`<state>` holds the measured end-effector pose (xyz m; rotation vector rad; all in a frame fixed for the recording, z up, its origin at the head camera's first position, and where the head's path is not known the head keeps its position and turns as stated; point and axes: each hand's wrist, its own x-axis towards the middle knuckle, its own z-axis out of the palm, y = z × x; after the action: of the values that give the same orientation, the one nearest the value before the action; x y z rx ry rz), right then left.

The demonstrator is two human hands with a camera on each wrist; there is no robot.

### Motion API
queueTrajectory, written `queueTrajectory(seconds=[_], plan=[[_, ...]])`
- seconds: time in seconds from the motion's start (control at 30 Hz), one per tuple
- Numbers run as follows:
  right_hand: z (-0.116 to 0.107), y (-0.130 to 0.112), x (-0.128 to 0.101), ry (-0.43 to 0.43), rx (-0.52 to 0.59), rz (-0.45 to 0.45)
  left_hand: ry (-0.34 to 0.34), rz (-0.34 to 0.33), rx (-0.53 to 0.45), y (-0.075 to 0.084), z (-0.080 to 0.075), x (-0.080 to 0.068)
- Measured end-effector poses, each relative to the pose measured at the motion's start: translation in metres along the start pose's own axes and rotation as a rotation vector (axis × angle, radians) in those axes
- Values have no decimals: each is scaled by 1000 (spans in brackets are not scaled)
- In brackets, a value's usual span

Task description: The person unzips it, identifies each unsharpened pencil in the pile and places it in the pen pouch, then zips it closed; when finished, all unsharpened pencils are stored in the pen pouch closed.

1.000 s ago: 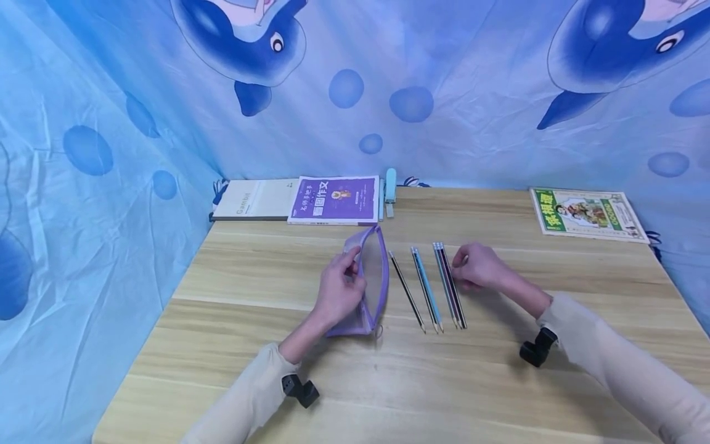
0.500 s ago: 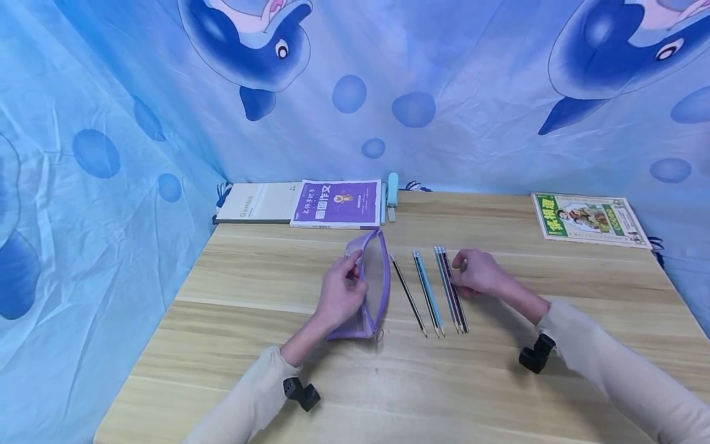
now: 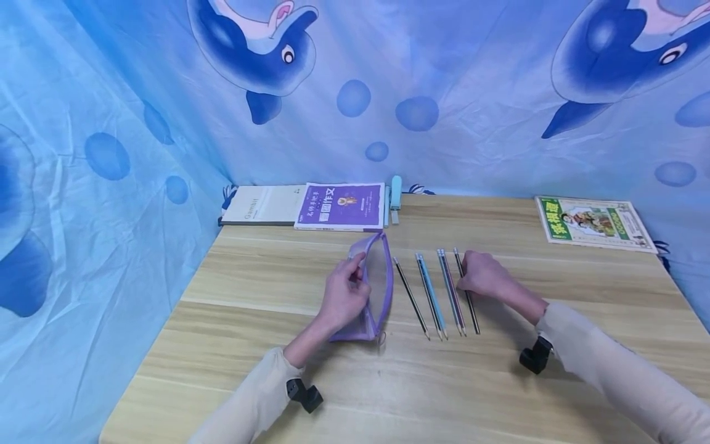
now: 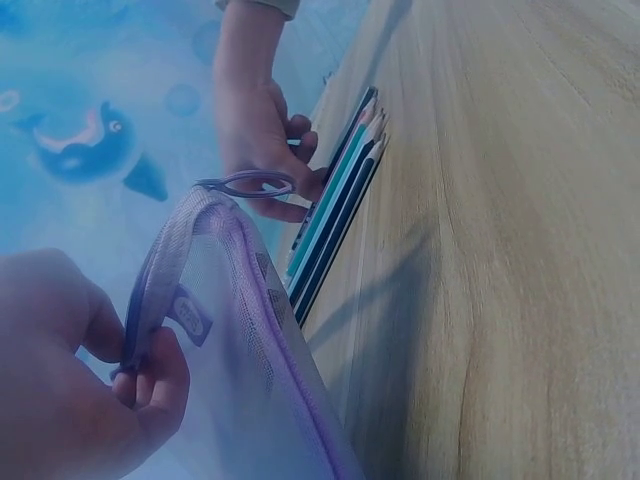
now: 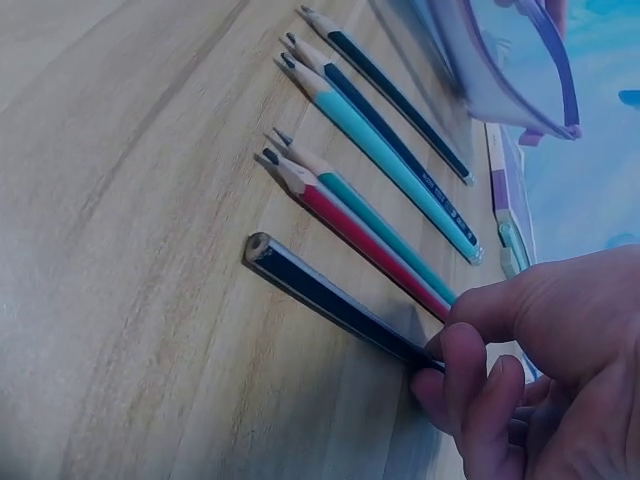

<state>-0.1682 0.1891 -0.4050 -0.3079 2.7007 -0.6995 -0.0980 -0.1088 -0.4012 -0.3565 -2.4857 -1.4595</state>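
My left hand (image 3: 355, 274) pinches the open rim of a purple mesh pencil case (image 3: 379, 277) that stands on edge on the wooden table (image 3: 277, 370). The left wrist view shows the thumb and fingers (image 4: 150, 385) on the case's zip edge (image 4: 250, 320). To the right of the case several pencils (image 3: 432, 296) lie side by side. My right hand (image 3: 466, 277) pinches the rightmost dark pencil (image 3: 470, 302) near its far end. In the right wrist view this dark pencil (image 5: 330, 298) lies slightly apart from a red and teal pair (image 5: 360, 225).
A white notebook (image 3: 261, 203), a purple book (image 3: 341, 205) and a light blue stapler (image 3: 395, 188) lie along the table's far edge. A green magazine (image 3: 593, 221) sits at the far right. Blue dolphin cloth (image 3: 111, 154) hangs behind and to the left.
My right hand has drawn one dark pencil a little to the right, away from the group. The left hand keeps its hold on the case.
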Motion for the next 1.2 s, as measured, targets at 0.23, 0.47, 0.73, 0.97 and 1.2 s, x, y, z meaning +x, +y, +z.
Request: queueTrajectory(seconds=[0.23,0.47,0.73,0.97,1.2], plan=[[0,0,-1,-9,-20,-10,5,21,10,-1,0,-1],[1,9,1,-59,84,7,9,38,38,0,1,-2],[-11,-1,-4,-28,293,-15,-4,31,39,0,-1,-3],[-7,-31,-10,-35,496,-6,3,57,34,-3,-1,-12],[-12,-66,-8,-14,643,4,-3,50,25,-2,2,-7]])
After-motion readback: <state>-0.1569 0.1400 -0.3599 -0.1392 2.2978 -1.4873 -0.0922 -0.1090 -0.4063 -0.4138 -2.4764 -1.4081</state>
